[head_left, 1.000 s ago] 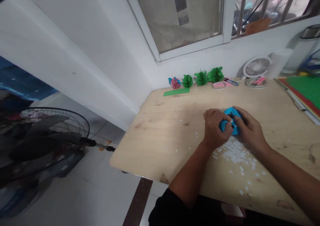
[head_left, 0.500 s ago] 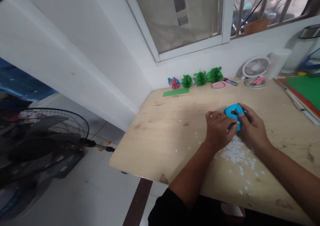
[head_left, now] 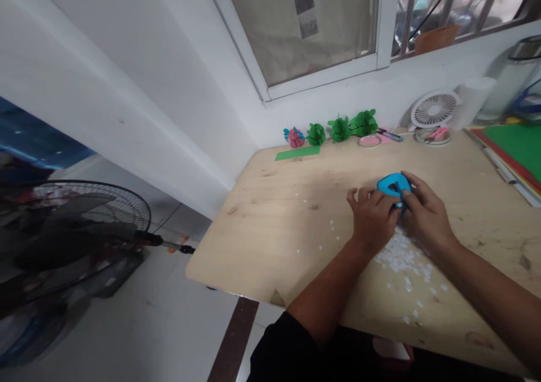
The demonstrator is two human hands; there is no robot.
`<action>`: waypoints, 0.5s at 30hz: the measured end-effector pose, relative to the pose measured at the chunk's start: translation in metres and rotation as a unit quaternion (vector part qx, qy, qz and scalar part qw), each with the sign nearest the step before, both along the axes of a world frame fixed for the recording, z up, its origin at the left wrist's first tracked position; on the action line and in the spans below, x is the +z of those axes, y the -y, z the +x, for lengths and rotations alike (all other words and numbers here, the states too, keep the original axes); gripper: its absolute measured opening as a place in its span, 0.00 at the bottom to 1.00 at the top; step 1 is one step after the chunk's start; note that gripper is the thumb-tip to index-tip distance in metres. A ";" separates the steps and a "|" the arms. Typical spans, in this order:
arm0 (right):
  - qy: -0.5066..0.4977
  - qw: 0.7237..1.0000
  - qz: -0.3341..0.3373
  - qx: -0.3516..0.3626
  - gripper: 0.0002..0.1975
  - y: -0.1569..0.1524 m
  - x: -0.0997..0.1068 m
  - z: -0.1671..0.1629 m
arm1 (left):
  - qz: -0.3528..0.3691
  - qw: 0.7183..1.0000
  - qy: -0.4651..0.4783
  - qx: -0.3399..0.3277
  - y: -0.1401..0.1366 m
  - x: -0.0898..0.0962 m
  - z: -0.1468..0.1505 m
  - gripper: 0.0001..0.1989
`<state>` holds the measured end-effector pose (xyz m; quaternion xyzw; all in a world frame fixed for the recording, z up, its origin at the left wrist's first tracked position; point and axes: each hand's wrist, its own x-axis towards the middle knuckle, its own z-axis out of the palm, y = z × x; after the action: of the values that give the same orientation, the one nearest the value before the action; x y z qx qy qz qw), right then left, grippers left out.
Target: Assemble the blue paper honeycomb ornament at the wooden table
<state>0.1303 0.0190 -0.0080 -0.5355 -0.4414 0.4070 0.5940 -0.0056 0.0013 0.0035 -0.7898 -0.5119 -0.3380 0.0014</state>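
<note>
Already had pink-and-blue paper ornament (head_left: pixel 295 139) and three green paper ornaments (head_left: pixel 339 130) lined up along rear of table (head_left: pixel 274 218). Clasped blue piece (head_left: pixel 392 180) between left grip (head_left: pixel 372 216) and right grip (head_left: pixel 429 210), on or just above table, beyond white scraps (head_left: pixel 401 256); had not yet released it.

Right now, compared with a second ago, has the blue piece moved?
Yes: the blue piece has shifted slightly forward, nearer the small white fan.

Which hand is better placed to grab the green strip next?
Likely the left hand: it is nearer the green strip; the right hand is farther, at the blue thing's right side. Both hands touch it, though.
</note>
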 end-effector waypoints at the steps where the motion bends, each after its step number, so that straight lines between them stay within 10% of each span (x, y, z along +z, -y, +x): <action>1: -0.003 1.000 -0.004 0.000 0.28 0.000 0.000 0.000 | -0.002 1.000 0.002 0.001 0.000 0.000 0.000 0.05; 15: 0.018 1.000 -0.005 -0.017 0.26 -0.001 -0.005 -0.003 | -0.007 0.999 0.024 0.019 0.002 -0.003 0.007 0.03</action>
<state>0.1272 0.0196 -0.0126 -0.5536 -0.4405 0.3891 0.5900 0.0009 -0.0004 0.0002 -0.7713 -0.5291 -0.3537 -0.0099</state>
